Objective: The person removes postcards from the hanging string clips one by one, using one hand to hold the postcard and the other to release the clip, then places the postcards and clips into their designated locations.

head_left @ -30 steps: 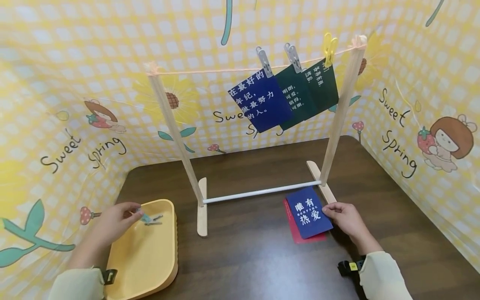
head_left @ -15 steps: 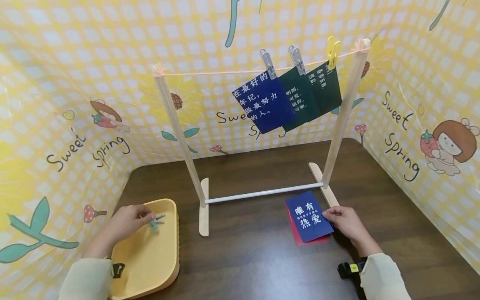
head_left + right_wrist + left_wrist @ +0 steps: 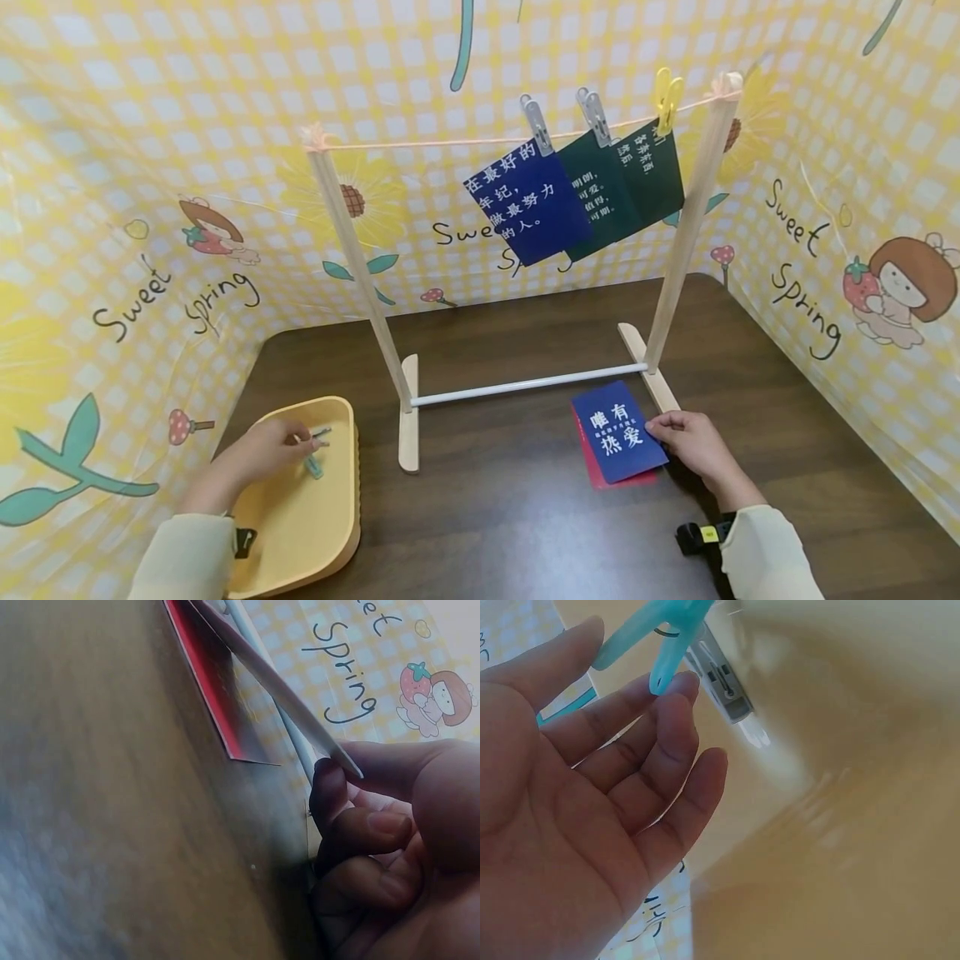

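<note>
Left hand (image 3: 272, 455) is pinching teal peg (image 3: 313, 468), seemingly by its handles, over tray (image 3: 277, 533), further right than a second ago | right hand (image 3: 693, 442) is pinching right edge of blue card (image 3: 618, 433), above red card (image 3: 596, 473) | peg and card are being held off far string (image 3: 420, 145), where pegged cards (image 3: 543, 208) are hanging

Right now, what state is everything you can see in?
left hand: pinching the teal clip
teal clip: handles spread apart
right hand: pinching the loose blue card
loose blue card: held edge raised
red card: partly covered
tray: holding a clear-gray clip
hanging blue card: tilted
green cards: tilted, overlapping
hanging gray clips, yellow clip: clamped on line
stand: upright
</note>
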Tool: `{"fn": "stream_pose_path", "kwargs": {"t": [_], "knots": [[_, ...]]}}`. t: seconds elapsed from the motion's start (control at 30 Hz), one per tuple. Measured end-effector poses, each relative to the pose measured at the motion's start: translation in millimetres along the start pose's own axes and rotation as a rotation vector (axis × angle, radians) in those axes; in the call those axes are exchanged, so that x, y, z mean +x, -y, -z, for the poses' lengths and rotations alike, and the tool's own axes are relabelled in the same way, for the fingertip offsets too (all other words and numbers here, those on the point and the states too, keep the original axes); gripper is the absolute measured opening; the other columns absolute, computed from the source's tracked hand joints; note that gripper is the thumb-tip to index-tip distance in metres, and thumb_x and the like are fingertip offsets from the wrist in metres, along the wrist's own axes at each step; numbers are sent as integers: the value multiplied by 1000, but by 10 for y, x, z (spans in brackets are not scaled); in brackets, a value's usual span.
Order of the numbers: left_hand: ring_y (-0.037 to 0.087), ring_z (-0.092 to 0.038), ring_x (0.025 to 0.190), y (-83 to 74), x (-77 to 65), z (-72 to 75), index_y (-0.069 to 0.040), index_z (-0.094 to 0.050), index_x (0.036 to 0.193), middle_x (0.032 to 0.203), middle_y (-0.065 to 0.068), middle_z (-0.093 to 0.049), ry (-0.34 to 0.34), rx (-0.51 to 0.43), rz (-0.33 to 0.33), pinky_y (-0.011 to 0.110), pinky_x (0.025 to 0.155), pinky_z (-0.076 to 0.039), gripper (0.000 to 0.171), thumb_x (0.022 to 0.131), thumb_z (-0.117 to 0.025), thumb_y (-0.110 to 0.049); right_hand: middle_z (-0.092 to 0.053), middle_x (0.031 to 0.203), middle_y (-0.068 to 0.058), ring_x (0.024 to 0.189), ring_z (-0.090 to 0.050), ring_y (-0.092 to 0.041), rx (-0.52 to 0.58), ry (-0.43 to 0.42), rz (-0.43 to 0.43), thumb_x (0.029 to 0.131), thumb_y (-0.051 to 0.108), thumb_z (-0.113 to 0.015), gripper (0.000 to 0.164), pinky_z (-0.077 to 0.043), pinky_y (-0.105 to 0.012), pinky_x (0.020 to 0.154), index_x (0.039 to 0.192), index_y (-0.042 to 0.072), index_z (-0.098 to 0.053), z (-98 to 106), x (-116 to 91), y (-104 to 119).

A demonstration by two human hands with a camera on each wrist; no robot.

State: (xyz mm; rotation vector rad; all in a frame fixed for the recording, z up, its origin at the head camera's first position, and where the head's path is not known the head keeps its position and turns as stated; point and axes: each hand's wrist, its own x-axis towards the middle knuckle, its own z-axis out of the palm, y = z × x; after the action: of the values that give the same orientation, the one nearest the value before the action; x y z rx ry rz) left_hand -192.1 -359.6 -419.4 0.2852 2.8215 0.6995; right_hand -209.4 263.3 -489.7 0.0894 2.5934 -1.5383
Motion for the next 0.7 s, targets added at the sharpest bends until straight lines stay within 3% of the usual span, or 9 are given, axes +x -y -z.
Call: {"fn": "stream_pose_path", "kwargs": {"t": [0.23,0.7], "knots": [[13,-45,55,68,17,-91,-9,-67,79,62,-2,-50,-24,48,25,27,49,-40,23,95,-65,-26,-63,82,-6,75,-51,-19,-6,1,-11,95,16,-63,21,-41,-28,61,99,-4,-70,4,-9,21],[17,-44,60,98,7,-124,-7,-67,85,65,-1,-48,17,72,78,31,55,-38,31,98,-59,-34,-62,79,-4,70,-51,-17,32,-7,-15,96,14,-62,22,-42,-27,60,99,-6,-69,-2,-28,32]]}}
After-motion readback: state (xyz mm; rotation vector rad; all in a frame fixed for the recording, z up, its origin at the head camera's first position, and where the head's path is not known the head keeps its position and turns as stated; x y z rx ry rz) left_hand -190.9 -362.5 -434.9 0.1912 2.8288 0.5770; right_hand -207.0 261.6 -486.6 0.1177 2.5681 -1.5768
